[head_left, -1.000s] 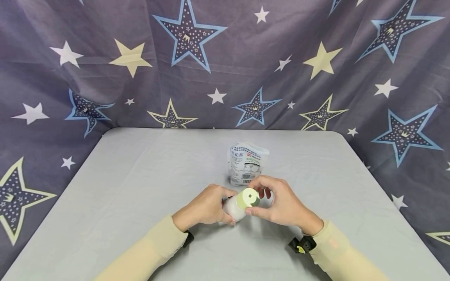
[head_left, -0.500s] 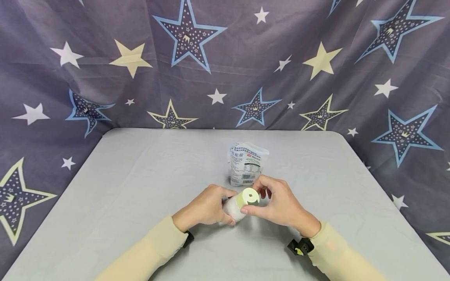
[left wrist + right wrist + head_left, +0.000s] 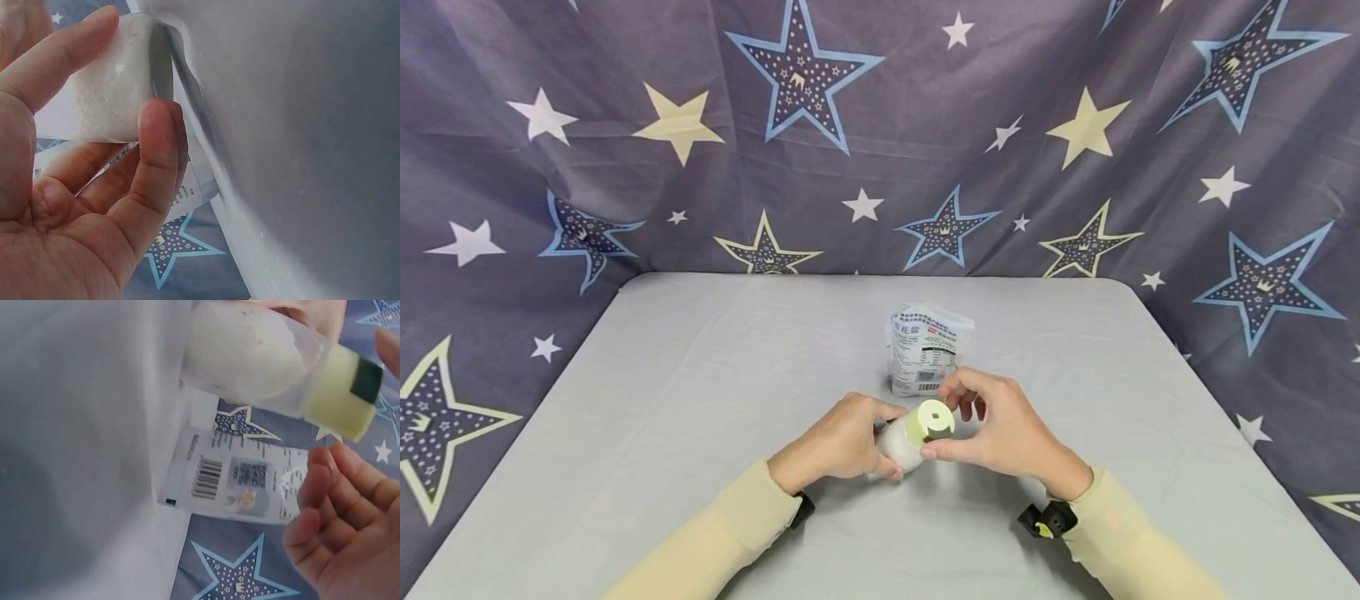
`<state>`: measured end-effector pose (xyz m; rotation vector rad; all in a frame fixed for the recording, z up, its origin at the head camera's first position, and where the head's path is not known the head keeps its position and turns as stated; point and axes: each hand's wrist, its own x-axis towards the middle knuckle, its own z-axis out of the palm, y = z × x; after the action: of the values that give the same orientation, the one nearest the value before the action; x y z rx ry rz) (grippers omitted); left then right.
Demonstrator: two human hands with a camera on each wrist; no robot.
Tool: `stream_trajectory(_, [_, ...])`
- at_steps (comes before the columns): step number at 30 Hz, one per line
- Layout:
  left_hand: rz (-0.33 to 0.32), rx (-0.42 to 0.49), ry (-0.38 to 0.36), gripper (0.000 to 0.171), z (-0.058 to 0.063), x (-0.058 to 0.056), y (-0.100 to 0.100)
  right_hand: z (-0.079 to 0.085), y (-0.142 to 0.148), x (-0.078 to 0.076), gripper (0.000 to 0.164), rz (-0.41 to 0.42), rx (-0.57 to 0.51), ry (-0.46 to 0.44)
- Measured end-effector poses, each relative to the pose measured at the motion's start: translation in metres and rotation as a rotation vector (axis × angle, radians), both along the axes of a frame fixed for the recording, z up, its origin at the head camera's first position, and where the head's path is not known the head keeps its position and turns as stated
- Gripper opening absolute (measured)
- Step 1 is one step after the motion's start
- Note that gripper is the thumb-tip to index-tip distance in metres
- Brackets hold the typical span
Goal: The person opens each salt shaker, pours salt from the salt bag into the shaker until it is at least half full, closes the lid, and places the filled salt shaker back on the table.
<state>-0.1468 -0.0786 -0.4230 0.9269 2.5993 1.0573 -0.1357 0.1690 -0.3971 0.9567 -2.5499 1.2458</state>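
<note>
A clear seasoning bottle (image 3: 898, 446) with white grainy contents stands on or just above the table, its pale green cap (image 3: 340, 394) carrying a dark green patch. My left hand (image 3: 847, 437) grips the bottle body, thumb on the near side and fingers behind, as the left wrist view also shows the bottle (image 3: 115, 81) in that grasp. Around the cap is my right hand (image 3: 1000, 429), its fingers loosely bent. In the right wrist view a gap separates the right fingers (image 3: 315, 481) from the cap, and the thumb is apart too.
Just behind the bottle a printed white salt bag (image 3: 925, 350) stands upright on the grey table (image 3: 737, 358). A dark curtain with stars (image 3: 880, 167) hangs along the table's back and sides. Black wrist cameras (image 3: 1048, 520) sit by the cuffs.
My right hand shifts slightly left, then back right and a little away, its fingers moving off the cap. More of the cap's dark patch shows. The left hand and the bag stay put.
</note>
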Motion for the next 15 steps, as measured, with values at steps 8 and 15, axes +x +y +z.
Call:
stream_trajectory(8, [0.007, -0.013, -0.006, 0.057, 0.0008, 0.0003, 0.0001, 0.0028, 0.0068, -0.004, 0.068, 0.147, -0.032, 0.023])
stream_trajectory(15, [0.004, -0.015, 0.003, 0.056, 0.0012, 0.0005, -0.0003, -0.0002, 0.0074, -0.0062, 0.07, 0.225, -0.02, 0.047])
